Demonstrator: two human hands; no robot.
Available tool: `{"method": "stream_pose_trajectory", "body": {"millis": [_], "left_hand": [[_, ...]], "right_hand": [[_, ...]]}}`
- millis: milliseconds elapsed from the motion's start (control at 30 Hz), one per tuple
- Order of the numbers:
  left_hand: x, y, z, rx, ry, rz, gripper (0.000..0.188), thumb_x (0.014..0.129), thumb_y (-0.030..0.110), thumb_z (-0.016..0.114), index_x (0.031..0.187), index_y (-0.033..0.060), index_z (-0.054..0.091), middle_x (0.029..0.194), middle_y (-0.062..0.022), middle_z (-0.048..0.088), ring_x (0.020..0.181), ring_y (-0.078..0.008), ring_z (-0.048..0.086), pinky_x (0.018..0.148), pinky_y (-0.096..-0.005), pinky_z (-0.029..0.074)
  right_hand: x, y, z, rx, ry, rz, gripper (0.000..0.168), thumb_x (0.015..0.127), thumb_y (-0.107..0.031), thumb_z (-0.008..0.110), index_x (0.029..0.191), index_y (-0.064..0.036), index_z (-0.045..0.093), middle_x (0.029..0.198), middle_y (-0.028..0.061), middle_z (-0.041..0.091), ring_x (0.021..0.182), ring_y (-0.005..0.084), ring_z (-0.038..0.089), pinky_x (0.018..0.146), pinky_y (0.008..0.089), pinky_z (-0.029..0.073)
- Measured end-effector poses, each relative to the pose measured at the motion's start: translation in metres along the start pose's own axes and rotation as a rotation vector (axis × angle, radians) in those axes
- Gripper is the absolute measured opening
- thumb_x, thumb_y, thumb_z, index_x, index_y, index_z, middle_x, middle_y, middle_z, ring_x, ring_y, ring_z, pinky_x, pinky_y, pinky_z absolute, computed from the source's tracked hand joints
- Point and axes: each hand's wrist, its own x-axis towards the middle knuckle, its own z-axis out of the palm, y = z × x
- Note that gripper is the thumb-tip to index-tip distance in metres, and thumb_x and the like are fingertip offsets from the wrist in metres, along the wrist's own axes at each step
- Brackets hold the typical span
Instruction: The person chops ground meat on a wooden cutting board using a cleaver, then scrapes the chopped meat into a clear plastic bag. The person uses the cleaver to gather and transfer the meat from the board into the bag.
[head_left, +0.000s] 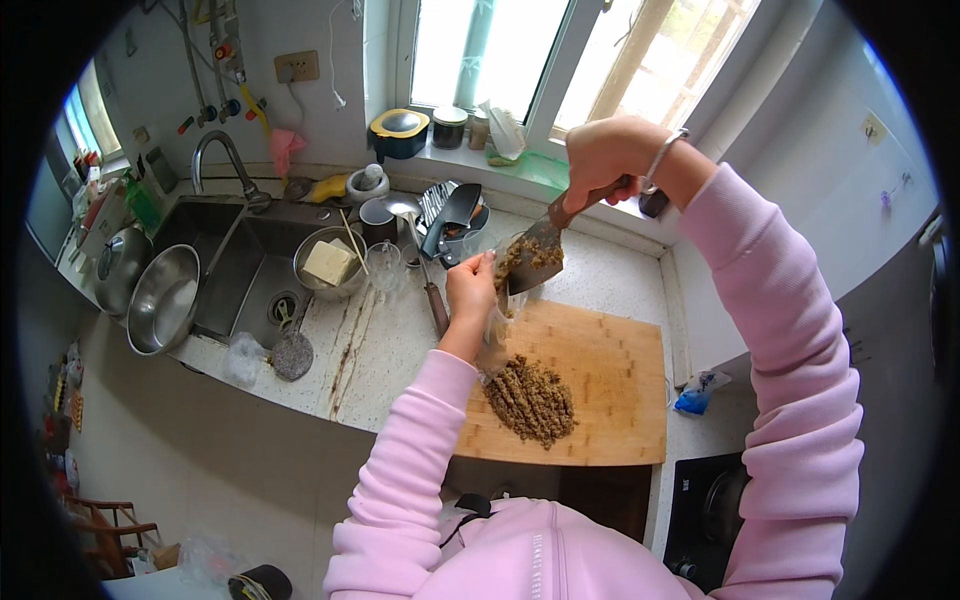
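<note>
My right hand (611, 161) is raised above the far side of the wooden cutting board (619, 375). It grips the brown handle of a metal spatula (534, 274), whose blade points down with brown crumbly food stuck to it. Close by, my left hand (472, 289) pinches a clear plastic bag (495, 337) that hangs beside the blade. Some crumbs show against the bag, though how much it holds is unclear. Below both hands, a pile of the same brown crumbly food (531, 405) lies on the board's near left part.
Left of the board are a ladle (435, 304), a cleaver (454, 214), a glass mug (385, 266) and a metal bowl (300, 244) holding pale blocks. Farther left is the sink (259, 266), with a steel basin (163, 300) at its edge. A cooktop (694, 510) lies at the near right.
</note>
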Motion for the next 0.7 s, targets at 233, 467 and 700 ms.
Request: {"method": "stream_pose_trajectory", "body": {"millis": [233,467,700], "left_hand": [[0.003,-0.011,-0.008,-0.073,0.02,0.016,0.028,0.087,0.029,0.058,0.092,0.0028,0.067,0.051,0.0035,0.048,0.04,-0.0056,0.039,0.038,-0.0237,0.032],[-0.006,0.003,-0.014,-0.127,0.003,-0.014,0.026,0.089,0.028,0.056,0.095,0.0051,0.067,0.051,0.0059,0.042,0.041,-0.0037,0.034,0.038,-0.0208,0.027],[-0.006,0.039,-0.015,-0.217,-0.129,-0.062,0.023,0.088,0.025,0.057,0.093,0.0052,0.066,0.052,0.0085,0.037,0.041,-0.0023,0.027,0.038,-0.02,0.02]], "right_hand": [[-0.014,0.022,0.017,-0.053,0.014,-0.053,0.033,0.072,-0.028,0.067,0.059,0.001,0.056,0.051,0.0055,0.051,0.042,0.0132,0.047,0.038,0.0266,0.039],[-0.053,0.095,0.032,0.199,0.177,-0.087,0.022,0.073,-0.018,0.066,0.08,0.003,0.065,0.047,0.0038,0.051,0.034,0.0101,0.046,0.033,0.0227,0.036],[-0.105,0.225,0.165,0.66,0.369,0.012,0.029,0.071,-0.014,0.069,0.093,0.004,0.063,0.053,0.0001,0.051,0.038,0.0059,0.042,0.033,0.0208,0.032]]}}
